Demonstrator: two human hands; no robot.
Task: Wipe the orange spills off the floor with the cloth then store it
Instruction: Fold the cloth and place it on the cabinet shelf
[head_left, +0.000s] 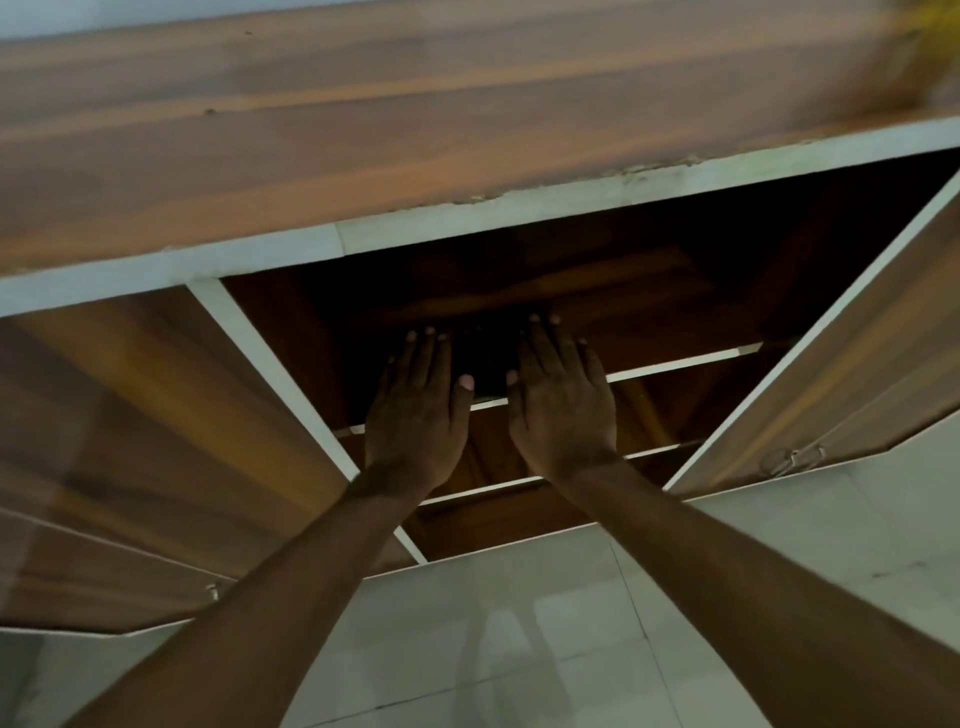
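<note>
Open cabinet (519, 208), frame centre. Dark cloth (488, 364) lies between your left hand (415, 410) and right hand (558, 410), both flat, equally near.

The upper shelf (680, 362) bears a dark cloth (487, 364).

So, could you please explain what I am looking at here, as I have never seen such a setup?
There is no machine here: a person wears one camera on the head, looking down at their bare arms. The left hand and right hand reach with flat, straight fingers onto the upper shelf of an open wooden cabinet, its door swung out on the right. A dark shape lies between them, perhaps the cloth; it is too dim to tell. Below is tiled floor.
</note>
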